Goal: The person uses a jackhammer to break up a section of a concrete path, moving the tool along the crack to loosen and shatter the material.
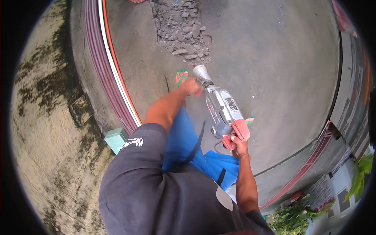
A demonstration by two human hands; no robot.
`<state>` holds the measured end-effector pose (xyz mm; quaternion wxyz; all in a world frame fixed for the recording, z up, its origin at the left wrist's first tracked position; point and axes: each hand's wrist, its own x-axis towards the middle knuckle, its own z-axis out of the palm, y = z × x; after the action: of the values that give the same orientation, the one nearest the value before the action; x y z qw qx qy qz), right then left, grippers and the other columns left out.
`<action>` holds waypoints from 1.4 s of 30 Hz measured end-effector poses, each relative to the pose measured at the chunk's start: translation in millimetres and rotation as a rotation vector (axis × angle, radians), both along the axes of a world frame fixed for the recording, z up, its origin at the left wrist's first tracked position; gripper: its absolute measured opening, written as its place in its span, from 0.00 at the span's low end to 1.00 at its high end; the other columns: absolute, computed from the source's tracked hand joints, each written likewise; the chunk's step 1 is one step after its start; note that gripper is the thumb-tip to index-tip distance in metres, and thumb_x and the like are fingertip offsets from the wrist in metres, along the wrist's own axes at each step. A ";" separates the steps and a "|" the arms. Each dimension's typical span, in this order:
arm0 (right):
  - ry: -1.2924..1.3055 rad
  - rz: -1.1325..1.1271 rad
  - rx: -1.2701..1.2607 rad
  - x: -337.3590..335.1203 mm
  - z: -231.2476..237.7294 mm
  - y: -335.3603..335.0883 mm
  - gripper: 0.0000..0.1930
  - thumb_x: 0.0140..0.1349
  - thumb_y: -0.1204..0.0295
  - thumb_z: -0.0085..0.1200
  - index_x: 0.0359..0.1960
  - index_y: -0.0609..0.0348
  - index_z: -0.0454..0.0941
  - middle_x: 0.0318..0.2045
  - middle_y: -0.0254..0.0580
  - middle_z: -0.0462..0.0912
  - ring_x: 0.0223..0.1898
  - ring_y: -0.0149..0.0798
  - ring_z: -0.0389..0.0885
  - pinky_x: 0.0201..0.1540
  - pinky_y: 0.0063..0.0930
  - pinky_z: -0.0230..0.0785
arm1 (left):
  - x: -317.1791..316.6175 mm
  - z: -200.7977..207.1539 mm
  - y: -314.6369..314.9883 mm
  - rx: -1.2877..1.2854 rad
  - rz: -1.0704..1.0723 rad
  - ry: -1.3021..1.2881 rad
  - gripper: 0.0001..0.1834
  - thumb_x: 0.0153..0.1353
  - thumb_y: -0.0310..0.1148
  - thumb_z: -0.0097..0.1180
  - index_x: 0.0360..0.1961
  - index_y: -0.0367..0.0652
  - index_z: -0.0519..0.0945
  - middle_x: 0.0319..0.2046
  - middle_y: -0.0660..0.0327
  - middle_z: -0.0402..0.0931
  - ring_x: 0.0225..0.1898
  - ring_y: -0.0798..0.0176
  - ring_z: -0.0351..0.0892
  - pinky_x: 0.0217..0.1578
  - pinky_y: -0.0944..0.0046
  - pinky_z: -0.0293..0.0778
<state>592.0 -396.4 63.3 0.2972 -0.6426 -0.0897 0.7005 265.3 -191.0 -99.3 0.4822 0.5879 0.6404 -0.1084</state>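
A silver and red demolition hammer (223, 107) slants across the space before me, its pale nose pointing away toward the floor. My left hand (191, 86) is closed round the side grip near its front; a bit of reddish handle shows below the fist. At the rear, my right hand (240, 146) wraps the red back handle, with a dark cord hanging close by. Just past the nose lies a strip of broken concrete (182, 45), full of loose grey chunks. The chisel tip is hard to make out against the floor.
My feet, in green flip-flops (181, 74), stand either side of the hammer. Red, white and orange pipes (113, 70) run along the left beside a stained wall (39, 109). A pale green box (115, 140) sits at their near end. Someone's foot (137, 1) shows at the top edge.
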 end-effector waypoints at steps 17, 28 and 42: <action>0.069 0.055 0.088 65.4 222.1 44.1 0.20 0.54 0.75 0.63 0.48 0.67 0.73 0.26 0.40 0.78 0.16 0.31 0.73 0.18 0.24 0.66 | 79.3 76.6 -81.7 0.697 -0.418 -0.212 0.09 0.47 0.36 0.61 0.30 0.52 0.89 0.26 0.58 0.85 0.31 0.55 0.87 0.36 0.56 0.81; -0.261 0.392 0.145 74.0 234.7 67.8 0.26 0.56 0.66 0.66 0.53 0.69 0.76 0.25 0.38 0.80 0.22 0.29 0.77 0.23 0.23 0.70 | 95.9 132.2 -115.1 0.270 0.504 -0.265 0.07 0.50 0.35 0.59 0.27 0.47 0.86 0.27 0.53 0.83 0.34 0.50 0.86 0.43 0.54 0.81; -0.311 0.478 0.221 38.3 252.9 113.1 0.21 0.56 0.67 0.65 0.47 0.67 0.78 0.27 0.37 0.81 0.24 0.30 0.77 0.29 0.26 0.69 | 85.9 136.3 -66.6 0.131 0.893 -0.272 0.16 0.46 0.41 0.61 0.32 0.41 0.85 0.30 0.44 0.83 0.34 0.41 0.85 0.37 0.49 0.78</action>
<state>630.2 -283.3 316.2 0.1746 -0.6665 -0.3583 0.6300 351.1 -257.6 37.1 0.5232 0.2930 0.7670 0.2285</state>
